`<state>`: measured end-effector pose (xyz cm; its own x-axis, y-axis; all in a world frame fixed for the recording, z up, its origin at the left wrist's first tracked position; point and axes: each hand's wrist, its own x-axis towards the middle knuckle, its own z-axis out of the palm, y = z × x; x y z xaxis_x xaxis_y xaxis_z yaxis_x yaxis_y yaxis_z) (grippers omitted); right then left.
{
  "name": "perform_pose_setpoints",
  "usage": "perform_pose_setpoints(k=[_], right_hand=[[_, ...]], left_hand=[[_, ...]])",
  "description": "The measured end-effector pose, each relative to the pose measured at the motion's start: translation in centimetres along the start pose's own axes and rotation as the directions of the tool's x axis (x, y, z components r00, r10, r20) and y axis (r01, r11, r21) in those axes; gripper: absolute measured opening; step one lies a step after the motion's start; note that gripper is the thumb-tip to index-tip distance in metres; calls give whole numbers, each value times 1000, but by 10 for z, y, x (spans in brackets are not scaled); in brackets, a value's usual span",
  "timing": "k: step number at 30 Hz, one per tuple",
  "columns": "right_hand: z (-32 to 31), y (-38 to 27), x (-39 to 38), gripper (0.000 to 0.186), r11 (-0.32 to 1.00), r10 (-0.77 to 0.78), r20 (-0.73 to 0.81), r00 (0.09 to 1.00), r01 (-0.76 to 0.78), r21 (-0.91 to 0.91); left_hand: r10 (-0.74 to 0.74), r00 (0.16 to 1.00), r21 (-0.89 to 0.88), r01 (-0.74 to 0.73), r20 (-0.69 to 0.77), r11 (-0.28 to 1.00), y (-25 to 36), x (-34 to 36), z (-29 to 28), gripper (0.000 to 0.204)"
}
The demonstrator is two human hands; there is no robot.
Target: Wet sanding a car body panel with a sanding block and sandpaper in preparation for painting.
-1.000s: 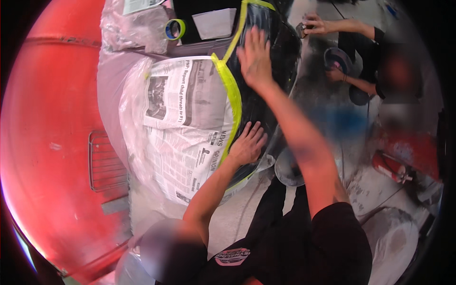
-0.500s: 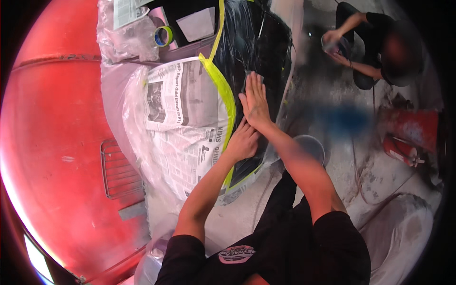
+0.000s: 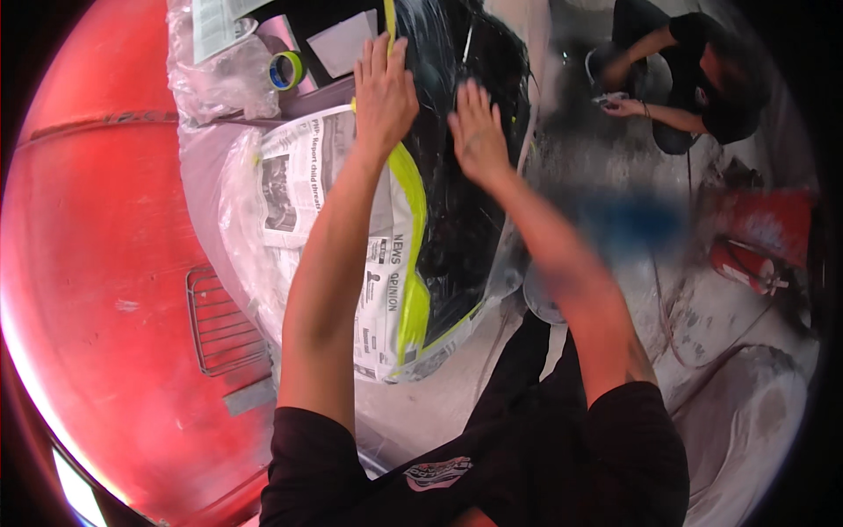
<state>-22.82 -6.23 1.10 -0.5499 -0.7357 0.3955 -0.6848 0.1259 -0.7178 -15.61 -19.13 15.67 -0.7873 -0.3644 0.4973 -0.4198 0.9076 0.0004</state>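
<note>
Right hand point(image 3: 481, 139) over the black panel point(image 3: 457, 211), left hand point(image 3: 385, 97) at its taped edge

The panel, glossy and streaked, lies ahead of the person, its long axis running from the near end, low in the view, up and away toward the top. The right hand is the nearer of the two: it lies over the panel's surface, well up its length, fingers straight and pointing away along that axis. Its palm is down, and whether anything thin sits beneath it I cannot tell.

The left hand is spread flat, palm down, with nothing visible in its grip. It lies to the left of the right hand and a little farther up, with a gap between them. It covers part of the yellow tape point(image 3: 410, 198) that borders the panel's left side, so from this hand most of the panel lies to the right and nearer the body. Contact under the left palm cannot be made out.

Left of the tape lies the newspaper point(image 3: 281, 180); beyond it, a roll of tape point(image 3: 299, 70) rests beside crumpled plastic point(image 3: 219, 83). A co-worker point(image 3: 694, 83) crouches at the upper right, apart from the panel.
</note>
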Motion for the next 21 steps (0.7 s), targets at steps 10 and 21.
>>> perform_pose_setpoints(k=[10,21], right_hand=[[0,-25,-104,62,992,17,209,978,-43,119],[19,-52,-123,65,981,61,126,990,-83,175]], left_hand=[[-15,996,157,2,87,988,1,-2,36,55],[-20,997,179,5,80,984,-3,0,30,53]])
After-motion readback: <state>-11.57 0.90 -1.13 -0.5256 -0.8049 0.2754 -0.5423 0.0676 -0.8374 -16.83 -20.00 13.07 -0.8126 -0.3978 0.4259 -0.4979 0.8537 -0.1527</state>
